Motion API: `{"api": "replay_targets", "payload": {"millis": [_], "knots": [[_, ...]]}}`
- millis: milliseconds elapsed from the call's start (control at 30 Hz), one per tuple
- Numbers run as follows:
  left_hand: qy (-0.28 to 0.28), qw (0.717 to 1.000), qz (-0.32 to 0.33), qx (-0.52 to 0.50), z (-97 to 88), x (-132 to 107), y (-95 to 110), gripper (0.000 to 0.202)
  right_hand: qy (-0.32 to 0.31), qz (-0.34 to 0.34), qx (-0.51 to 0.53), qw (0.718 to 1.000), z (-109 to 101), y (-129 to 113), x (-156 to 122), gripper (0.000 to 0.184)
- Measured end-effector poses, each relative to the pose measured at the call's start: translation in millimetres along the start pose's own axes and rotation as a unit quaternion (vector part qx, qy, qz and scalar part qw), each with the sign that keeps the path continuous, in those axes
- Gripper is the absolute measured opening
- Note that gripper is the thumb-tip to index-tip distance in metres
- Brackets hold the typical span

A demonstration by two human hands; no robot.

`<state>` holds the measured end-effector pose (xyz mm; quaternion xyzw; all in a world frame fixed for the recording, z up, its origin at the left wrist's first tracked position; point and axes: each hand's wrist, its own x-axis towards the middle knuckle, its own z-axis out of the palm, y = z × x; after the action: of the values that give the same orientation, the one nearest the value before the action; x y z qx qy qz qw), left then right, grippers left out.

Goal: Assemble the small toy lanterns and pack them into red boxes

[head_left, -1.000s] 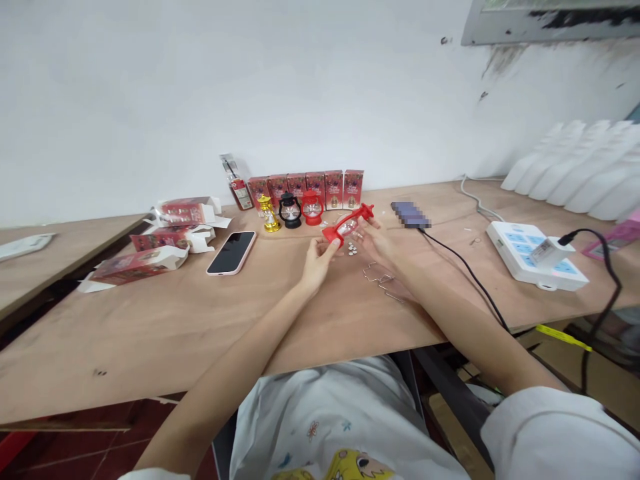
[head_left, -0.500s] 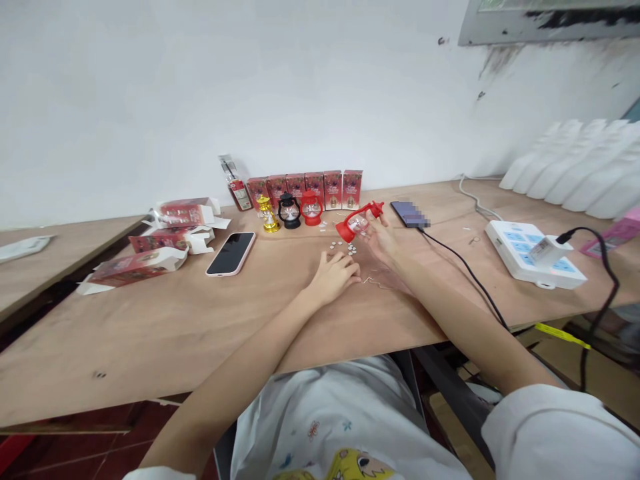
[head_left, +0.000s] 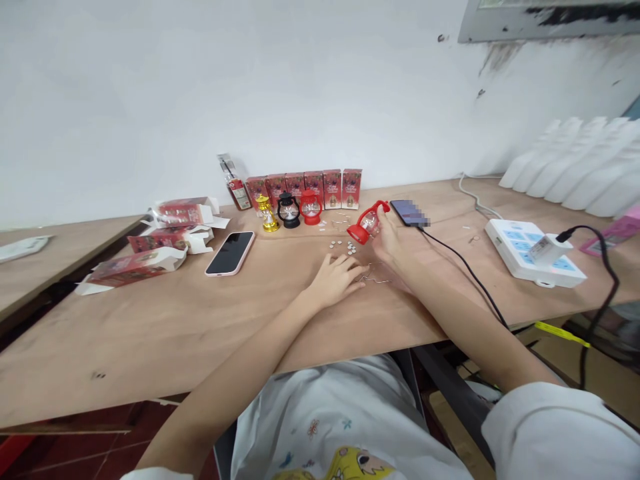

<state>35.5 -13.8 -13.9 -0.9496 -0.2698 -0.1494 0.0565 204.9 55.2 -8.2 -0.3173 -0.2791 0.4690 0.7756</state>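
Observation:
A small red lantern (head_left: 358, 233) with a clear globe is gripped in my right hand (head_left: 387, 239), tilted above the table with its base toward the lower left. My left hand (head_left: 336, 279) rests on the wooden tabletop with its fingers spread, holding nothing. Just beyond its fingertips lie several small round silvery discs (head_left: 351, 248). Thin bent wires (head_left: 375, 279) lie beside its fingers on the right. Behind stand three more lanterns in a row: a gold one (head_left: 271, 225), a black one (head_left: 291, 223) and a red one (head_left: 311, 218).
Several red boxes (head_left: 332, 190) stand along the wall. Opened boxes (head_left: 145, 265) lie at left near a pink-cased phone (head_left: 231, 254). At right are a cabled dark phone (head_left: 407, 213), a white power strip (head_left: 520, 253) and several white bottles (head_left: 575, 167).
My right hand has moved slightly to the right with the red lantern and turned it. The left hand's fingers have spread a little toward the wires.

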Motion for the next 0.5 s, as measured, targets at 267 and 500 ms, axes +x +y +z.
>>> {"api": "replay_targets", "payload": {"millis": [267, 500], "knots": [[0.003, 0.998, -0.052, -0.018, 2.2, 3.0, 9.9, 0.026, 0.001, -0.003, -0.013, 1.0, 0.5, 2.6, -1.5, 0.036], [0.026, 0.999, -0.034, 0.008, 0.6, 3.3, 9.0, 0.02, -0.007, 0.003, -0.022, 1.0, 3.4, 1.1, -5.3, 0.039]]}}
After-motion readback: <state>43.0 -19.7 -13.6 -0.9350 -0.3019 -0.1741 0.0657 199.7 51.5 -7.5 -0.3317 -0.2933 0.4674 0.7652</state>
